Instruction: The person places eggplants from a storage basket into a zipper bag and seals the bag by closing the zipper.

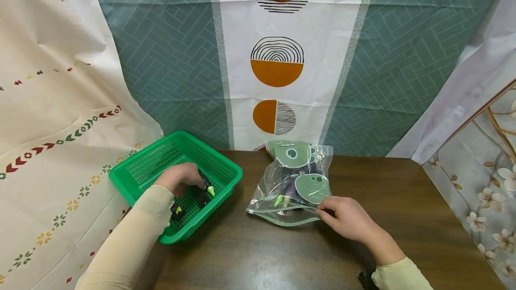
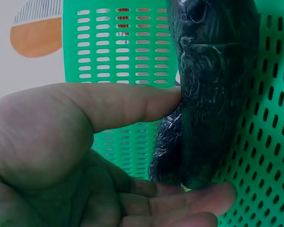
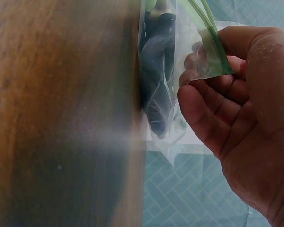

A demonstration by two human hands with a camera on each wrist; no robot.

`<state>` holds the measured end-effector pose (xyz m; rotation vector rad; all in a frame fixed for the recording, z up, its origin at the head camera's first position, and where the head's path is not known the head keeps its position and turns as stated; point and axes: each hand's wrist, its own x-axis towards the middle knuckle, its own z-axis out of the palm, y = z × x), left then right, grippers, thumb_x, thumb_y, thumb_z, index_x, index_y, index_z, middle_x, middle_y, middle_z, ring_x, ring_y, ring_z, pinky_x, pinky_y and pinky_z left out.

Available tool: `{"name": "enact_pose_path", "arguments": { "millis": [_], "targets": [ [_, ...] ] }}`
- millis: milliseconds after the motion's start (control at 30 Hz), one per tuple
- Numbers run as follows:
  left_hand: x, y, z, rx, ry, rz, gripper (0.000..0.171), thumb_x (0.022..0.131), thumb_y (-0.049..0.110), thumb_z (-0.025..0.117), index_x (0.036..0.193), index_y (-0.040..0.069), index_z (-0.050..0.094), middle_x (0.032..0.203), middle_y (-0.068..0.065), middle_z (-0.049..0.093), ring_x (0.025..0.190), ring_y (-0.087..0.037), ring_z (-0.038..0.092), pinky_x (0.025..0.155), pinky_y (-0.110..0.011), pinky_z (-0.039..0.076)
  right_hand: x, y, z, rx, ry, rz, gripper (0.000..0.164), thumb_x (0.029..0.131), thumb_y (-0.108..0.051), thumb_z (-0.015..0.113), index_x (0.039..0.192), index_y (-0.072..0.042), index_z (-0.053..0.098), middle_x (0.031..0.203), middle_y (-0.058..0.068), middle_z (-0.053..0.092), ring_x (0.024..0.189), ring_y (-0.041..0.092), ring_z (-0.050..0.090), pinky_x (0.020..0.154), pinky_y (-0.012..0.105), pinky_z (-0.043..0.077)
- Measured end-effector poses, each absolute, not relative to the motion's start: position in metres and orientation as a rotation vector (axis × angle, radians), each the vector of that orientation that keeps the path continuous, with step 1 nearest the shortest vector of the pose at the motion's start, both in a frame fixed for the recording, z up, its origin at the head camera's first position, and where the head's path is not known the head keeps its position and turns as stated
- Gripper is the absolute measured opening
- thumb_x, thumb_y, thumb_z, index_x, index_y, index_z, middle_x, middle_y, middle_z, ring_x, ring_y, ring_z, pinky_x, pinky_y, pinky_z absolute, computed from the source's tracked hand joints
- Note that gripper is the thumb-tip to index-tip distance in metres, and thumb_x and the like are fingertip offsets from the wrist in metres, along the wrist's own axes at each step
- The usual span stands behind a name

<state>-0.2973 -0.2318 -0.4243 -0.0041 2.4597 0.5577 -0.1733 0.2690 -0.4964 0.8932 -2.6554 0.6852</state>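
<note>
Dark, wrinkled eggplant (image 2: pixel 215 94): located inside the green basket, at the left hand (image 1: pixel 183 176). The left hand pinches it, thumb pressed to one side and fingertips at its lower end in the left wrist view. It lies well apart from the right hand (image 1: pixel 348 218), which is to its right, at the bag.

Container one, green basket (image 1: pixel 217 160): perforated walls and floor, standing on the left part of the table and set at an angle. A second dark eggplant (image 2: pixel 165 151) shows in it just behind the held one, partly hidden; whether the two touch cannot be told.

Container two, clear zip bag (image 1: pixel 312 187): printed with green cartoon shapes, resting on the table near its far edge, right of the basket. Contents: dark purple eggplants (image 3: pixel 157 75) with pale green ends towards the person; exact count obscured by the print. The right hand grips the right end of the green-edged mouth between thumb and fingers.

Orientation of the held eggplant: in the head view its pale green end points towards the person and to the right, its long axis slanting down from the hand. In the left wrist view the long axis runs nearly vertical.

Surroundings: brown table (image 1: pixel 258 254); patterned teal and white cloth (image 1: pixel 278 26) behind it; cream embroidered cloth (image 1: pixel 52 102) at left.
</note>
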Motion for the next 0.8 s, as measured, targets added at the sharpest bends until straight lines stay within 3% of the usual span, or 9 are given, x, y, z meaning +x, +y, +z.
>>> {"name": "enact_pose_path", "arguments": {
  "millis": [233,467,800],
  "targets": [
    [-0.2975,-0.2294,-0.4279,-0.009,2.435,0.559,0.056,0.103,0.025,0.077,0.137,-0.015,0.057,0.106,-0.032,0.069,0.082,-0.043,0.078,0.073,-0.053,0.067,-0.1731,0.2689,-0.4957,0.889,-2.659,0.676,0.015,0.097,-0.013,0.085,0.093,-0.026,0.08,0.086,-0.024,0.067,0.074,-0.005,0.056,0.066,0.028,0.054],
    [-0.2948,-0.2266,-0.4306,0.002,2.44,0.556,0.03,0.099,0.015,0.078,0.113,-0.01,0.07,0.094,-0.027,0.071,0.08,-0.043,0.077,0.071,-0.053,0.067,-0.1731,0.2689,-0.496,0.896,-2.653,0.68,0.015,0.098,-0.013,0.085,0.093,-0.027,0.08,0.087,-0.024,0.068,0.076,-0.005,0.058,0.067,0.03,0.056],
    [-0.2959,-0.2288,-0.4306,-0.058,2.447,0.58,0.028,0.097,0.004,0.076,0.117,-0.011,0.065,0.101,-0.026,0.065,0.086,-0.044,0.075,0.073,-0.053,0.067,-0.1733,0.2687,-0.497,0.893,-2.638,0.685,0.018,0.097,-0.012,0.085,0.091,-0.028,0.079,0.084,-0.025,0.064,0.073,-0.006,0.056,0.064,0.028,0.052]
  ]
}}
